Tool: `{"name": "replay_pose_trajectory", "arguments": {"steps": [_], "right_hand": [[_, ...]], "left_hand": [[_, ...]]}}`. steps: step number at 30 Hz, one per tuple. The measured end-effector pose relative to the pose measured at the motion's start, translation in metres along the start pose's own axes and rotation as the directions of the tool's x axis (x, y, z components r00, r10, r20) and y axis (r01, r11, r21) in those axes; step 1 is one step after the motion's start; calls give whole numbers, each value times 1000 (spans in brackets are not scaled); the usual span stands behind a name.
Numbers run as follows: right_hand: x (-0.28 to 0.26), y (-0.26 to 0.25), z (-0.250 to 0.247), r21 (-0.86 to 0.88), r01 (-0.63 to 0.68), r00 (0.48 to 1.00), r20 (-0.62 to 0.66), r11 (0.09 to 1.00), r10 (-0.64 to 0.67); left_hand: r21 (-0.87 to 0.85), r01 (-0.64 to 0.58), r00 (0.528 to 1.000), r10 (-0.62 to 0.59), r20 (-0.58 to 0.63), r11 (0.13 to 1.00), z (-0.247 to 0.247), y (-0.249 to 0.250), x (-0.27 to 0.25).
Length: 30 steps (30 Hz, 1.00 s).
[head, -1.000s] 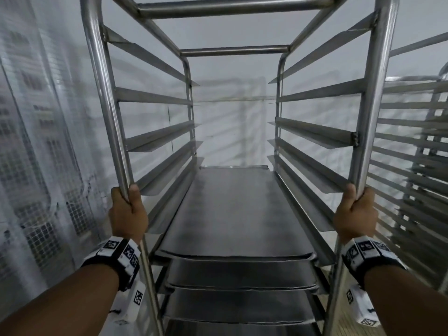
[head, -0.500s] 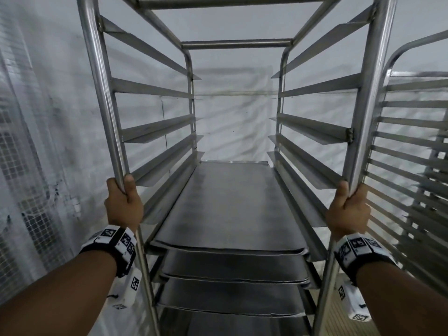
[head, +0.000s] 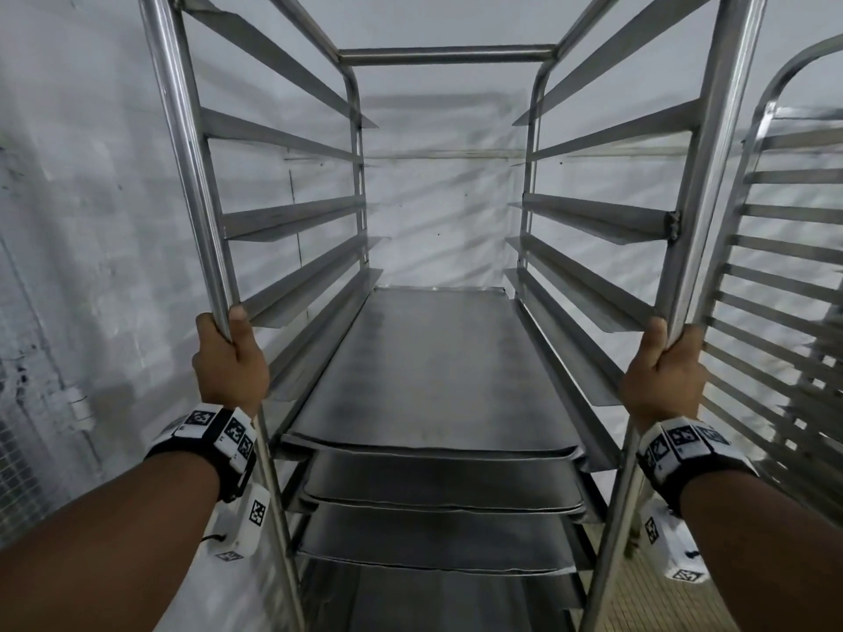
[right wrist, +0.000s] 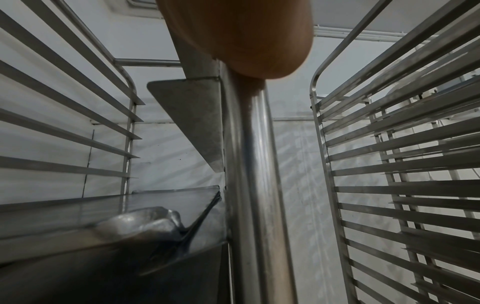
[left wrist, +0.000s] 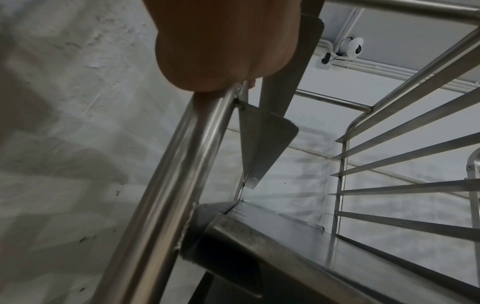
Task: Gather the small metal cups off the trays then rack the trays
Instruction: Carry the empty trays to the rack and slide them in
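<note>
A tall steel tray rack stands right in front of me, its upper runners bare. Several flat metal trays sit stacked on its lower runners. My left hand grips the rack's front left post, fingers wrapped round the tube. My right hand grips the front right post at about the same height. The left wrist view shows the left post under my palm and a tray corner. The right wrist view shows the right post. No small metal cups are in view.
A second steel rack with many runners stands close on the right. A white wall runs along the left and behind the rack. A wire mesh panel shows at the lower left. Tiled floor shows at the lower right.
The rack and both hands have stayed together while the view has drawn closer to the back wall and tilted. The neighbouring rack on the right now shows more of its curved top.
</note>
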State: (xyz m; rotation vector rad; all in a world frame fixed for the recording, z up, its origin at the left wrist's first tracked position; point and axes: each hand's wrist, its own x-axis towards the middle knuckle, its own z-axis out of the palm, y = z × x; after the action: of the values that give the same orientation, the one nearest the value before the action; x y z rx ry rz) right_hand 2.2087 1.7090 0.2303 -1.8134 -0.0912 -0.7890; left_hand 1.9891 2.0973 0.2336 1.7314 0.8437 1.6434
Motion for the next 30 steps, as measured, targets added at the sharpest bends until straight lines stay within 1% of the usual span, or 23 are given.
{"name": "replay_pose_trajectory", "arguments": {"steps": [6,14,18,22,28,30], "right_hand": [[4,0,15,9,-1,1000,-15,1000,1],[8,-2,20,19,-2,1000,-29,1000,3],[11,-1,27,33,14,999,-34,999,-13],[15,1,32,49,19,999,-41,999,-17],[25,11,42,19,39,998,-56,999,-38],[26,12,41,18,37,998,-47,999,-36]], "left_hand": [[-18,-17,1000,16,-11,1000,14,-6,7],[-23,-15,1000,14,-23,1000,26,-9,12],[-24,-39,999,39,-3,999,30,-12,16],[-12,-34,999,34,6,999,38,-17,20],[-15,-65,998,65,0,998,49,-28,24],[-19,-57,998,58,11,998,50,-27,23]]}}
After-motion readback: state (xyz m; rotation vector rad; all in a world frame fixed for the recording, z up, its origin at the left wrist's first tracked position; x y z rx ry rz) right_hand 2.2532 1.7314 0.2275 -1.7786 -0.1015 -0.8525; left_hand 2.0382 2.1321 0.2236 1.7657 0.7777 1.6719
